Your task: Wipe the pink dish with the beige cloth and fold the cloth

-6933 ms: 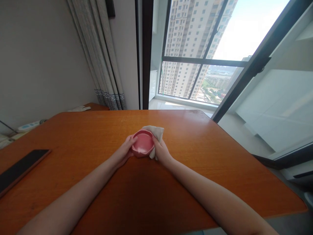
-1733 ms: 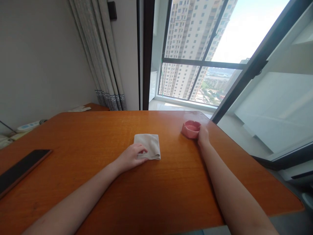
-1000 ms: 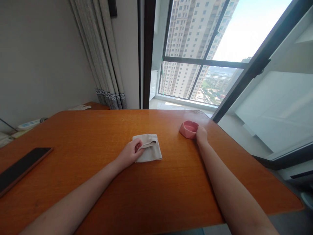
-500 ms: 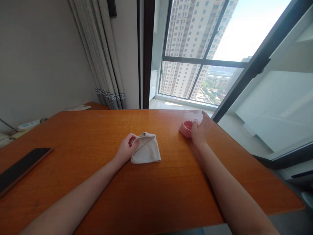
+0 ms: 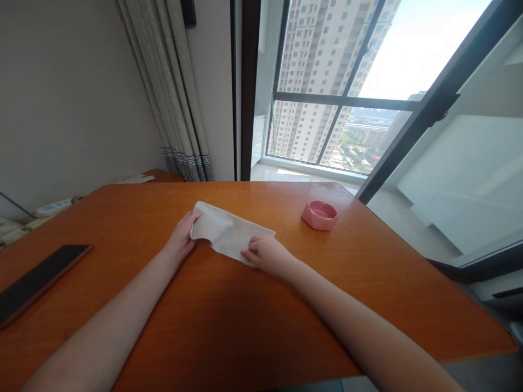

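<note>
A white cloth (image 5: 229, 231) is stretched between my two hands over the middle of the table. My left hand (image 5: 182, 234) grips its left end, the fingers partly hidden behind the fabric. At the lower right part of the cloth, my right hand (image 5: 267, 253) is closed on it with bent fingers. A pink ashtray (image 5: 321, 216) with angular sides stands on the table to the right, apart from both hands.
The brown wooden table (image 5: 163, 337) spans the view. A dark, flat slab with a reddish edge (image 5: 38, 286) lies at its left. Beyond the far edge are a grey curtain (image 5: 175, 98) and a window (image 5: 343, 100). A white power strip (image 5: 53, 207) lies past the left edge.
My right hand has let go of the ashtray and moved left onto the cloth. My left hand has shifted left, and the cloth, folded before, is now spread out wider.
</note>
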A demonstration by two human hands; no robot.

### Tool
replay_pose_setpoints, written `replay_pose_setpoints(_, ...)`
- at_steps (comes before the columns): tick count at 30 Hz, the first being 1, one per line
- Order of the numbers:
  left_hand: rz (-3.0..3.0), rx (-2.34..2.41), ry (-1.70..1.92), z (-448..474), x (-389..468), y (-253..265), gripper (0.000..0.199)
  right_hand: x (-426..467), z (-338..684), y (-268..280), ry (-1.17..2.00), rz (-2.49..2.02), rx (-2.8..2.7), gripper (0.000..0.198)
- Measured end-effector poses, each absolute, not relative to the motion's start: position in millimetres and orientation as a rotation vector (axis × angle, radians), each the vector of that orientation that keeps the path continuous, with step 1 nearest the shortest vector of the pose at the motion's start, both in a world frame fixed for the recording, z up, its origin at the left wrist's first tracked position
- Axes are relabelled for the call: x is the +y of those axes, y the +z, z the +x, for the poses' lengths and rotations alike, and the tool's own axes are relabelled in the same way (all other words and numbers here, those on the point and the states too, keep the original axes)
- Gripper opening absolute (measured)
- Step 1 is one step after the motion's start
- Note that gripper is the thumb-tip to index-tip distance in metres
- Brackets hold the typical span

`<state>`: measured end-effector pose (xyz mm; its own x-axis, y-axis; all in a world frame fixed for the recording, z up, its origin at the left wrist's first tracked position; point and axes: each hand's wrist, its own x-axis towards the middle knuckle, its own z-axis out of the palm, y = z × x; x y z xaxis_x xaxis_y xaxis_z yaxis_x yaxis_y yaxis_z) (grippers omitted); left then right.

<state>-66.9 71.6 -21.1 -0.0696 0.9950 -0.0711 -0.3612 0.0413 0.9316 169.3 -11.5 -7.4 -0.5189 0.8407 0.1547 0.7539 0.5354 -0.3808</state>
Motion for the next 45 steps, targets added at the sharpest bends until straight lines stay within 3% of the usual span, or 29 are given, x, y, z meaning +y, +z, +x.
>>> replay_pose_setpoints(7,1.229,1.394,1.238,-91,80,-26,0.029,23,224,-17,0.196,-1.757,-2.218,0.021)
replay_pose_setpoints(10,1.474,1.6,1.107,-93,80,-26,0.029,28,232,-21,0.209,-1.875,-2.05,0.031)
replay_pose_setpoints(18,1.696,1.687,0.802,-99,80,-23,0.026,34,228,-31,0.645,-1.719,-1.836,0.047)
replay_pose_setpoints(28,1.805,1.732,0.853,-100,81,-26,0.027,39,218,-37,1.069,-1.442,-1.34,0.053)
replay_pose_setpoints(35,1.842,1.616,0.872,-102,86,-34,0.037,33,222,-33,0.496,-1.679,-1.817,0.046)
replay_pose_setpoints(45,2.113,1.724,0.663,-107,83,-31,0.03,28,222,-24,0.28,-1.785,-2.081,0.019)
